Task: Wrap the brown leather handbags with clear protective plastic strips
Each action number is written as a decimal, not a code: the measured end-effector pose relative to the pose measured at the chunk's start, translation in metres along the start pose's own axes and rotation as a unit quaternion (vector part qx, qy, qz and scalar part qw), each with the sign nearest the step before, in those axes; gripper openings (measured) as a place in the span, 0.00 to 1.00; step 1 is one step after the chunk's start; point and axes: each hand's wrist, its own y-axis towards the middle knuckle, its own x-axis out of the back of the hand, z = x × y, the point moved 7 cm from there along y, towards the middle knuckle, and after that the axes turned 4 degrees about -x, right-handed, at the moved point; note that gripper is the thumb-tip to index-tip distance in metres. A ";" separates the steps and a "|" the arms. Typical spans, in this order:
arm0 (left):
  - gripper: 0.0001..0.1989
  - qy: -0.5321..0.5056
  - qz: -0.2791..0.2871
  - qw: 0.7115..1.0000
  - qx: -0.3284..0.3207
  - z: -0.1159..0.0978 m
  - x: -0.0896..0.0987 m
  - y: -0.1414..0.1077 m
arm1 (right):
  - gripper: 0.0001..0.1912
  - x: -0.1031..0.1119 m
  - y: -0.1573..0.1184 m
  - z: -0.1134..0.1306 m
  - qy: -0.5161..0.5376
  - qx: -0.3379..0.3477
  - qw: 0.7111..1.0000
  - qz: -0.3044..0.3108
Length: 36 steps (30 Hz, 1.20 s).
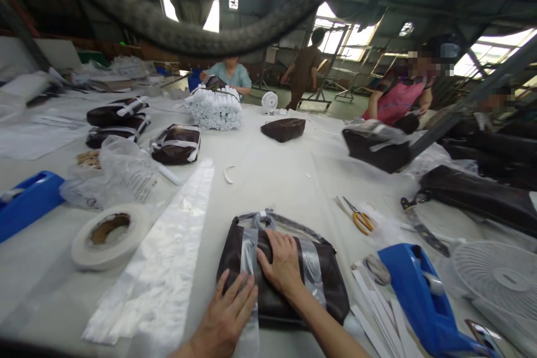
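A dark brown bag (277, 291) lies flat on the white table, with two strips of clear plastic (312, 268) across it and its wrapped strap along the far edge. My left hand (230, 307), fingers spread, rests at the bag's lower left over the left plastic strip. Flat on the middle of the bag lies my right hand (282, 263), its fingers pointing away from me. Neither hand is closed round anything.
Left: plastic sleeves (159, 257), a tape roll (107, 235), a blue dispenser (31, 201). Right: scissors (361, 221), paper strips (381, 313), another blue dispenser (419, 296), a white fan (503, 274). More bags (178, 144) lie farther off; people work beyond.
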 end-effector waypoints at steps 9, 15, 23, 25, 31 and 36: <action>0.20 -0.024 0.001 1.000 0.000 -0.009 -0.016 -0.026 | 0.23 -0.009 0.031 0.020 0.016 -0.089 0.986 0.137; 0.21 -0.034 0.029 0.999 0.000 -0.005 -0.022 -0.032 | 0.29 -0.040 0.033 0.047 -0.103 -0.018 0.983 0.151; 0.19 -0.076 0.046 0.996 -0.022 0.007 -0.041 -0.036 | 0.28 -0.059 0.029 0.033 -0.092 0.003 0.990 0.105; 0.19 -0.077 0.038 0.996 -0.018 0.009 -0.041 -0.035 | 0.28 -0.060 0.031 0.034 -0.077 0.006 0.992 0.096; 0.19 -0.088 0.050 0.995 -0.008 0.010 -0.033 -0.034 | 0.22 -0.036 0.016 0.054 0.048 0.114 0.989 0.087; 0.18 -0.104 0.050 0.993 -0.008 0.010 -0.029 -0.037 | 0.34 -0.004 -0.066 0.065 0.100 0.268 0.944 0.167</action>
